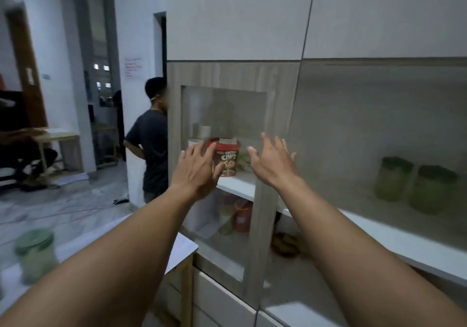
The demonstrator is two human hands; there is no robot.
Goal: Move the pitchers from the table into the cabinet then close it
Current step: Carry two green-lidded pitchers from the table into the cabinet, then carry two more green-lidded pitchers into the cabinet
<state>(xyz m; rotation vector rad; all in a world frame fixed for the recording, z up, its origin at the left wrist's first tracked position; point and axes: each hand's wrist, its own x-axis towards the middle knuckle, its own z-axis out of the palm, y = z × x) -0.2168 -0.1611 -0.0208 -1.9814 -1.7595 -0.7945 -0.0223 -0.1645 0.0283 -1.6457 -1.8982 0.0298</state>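
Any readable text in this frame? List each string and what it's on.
"CHOCO CHIPS" (partly blocked by a finger): red-lidded tub on the cabinet shelf behind the glass door.
Red writing on the white wall: too blurred to read.
Orange container on the lower shelf: no legible text.

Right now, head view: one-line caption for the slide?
Both empty hands, left hand and right hand, reach toward the glass cabinet door; one green pitcher remains on the table.
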